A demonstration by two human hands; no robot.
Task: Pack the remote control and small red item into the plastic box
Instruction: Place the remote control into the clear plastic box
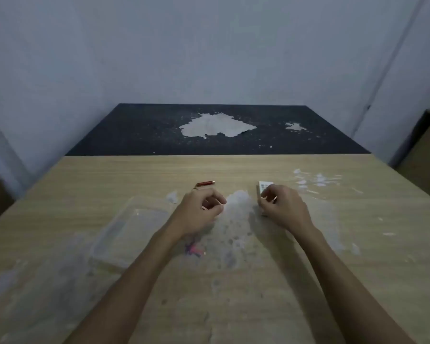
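Centrally, the remote control lies on the tabletop, long axis running away from the viewer, keypad end far. The right hand curls over its near part, grip pressed around its edges, probably to lift it. The small red item lies crosswise, tip pointing right, untouched. The left hand hangs loosely curled, holding nothing. The plastic box waits left.
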